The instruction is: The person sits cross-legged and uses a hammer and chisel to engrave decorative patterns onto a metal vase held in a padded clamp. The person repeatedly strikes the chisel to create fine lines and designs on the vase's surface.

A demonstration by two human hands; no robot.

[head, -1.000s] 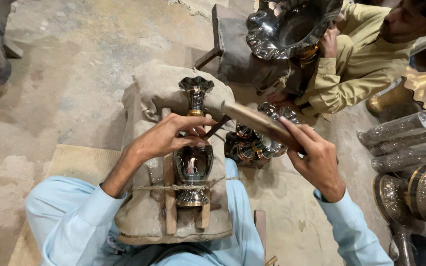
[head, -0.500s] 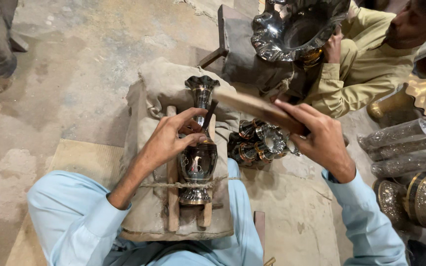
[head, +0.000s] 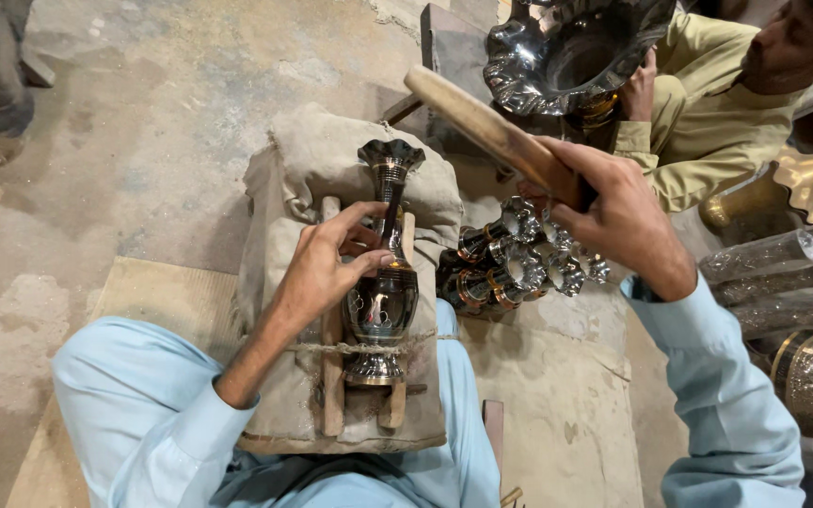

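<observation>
- vase [head: 383, 306]: dark, shiny metal, tied by cord on a tan sack cushion [head: 303, 169].
- left hand [head: 322, 268]: fingers pinching the vase neck.
- right hand [head: 613, 212]: clenched round a wooden mallet [head: 491, 132].

dark silver engraved vase [head: 383, 299], tan sack [head: 279, 310]

The left hand [head: 331, 268] hides the vase [head: 383, 301] neck's middle.

left hand [head: 326, 268] steadies dark engraved metal vase [head: 383, 301] on burlap-padded wooden cradle [head: 331, 169] | right hand [head: 613, 212] grips raised wooden mallet [head: 486, 127]
</observation>
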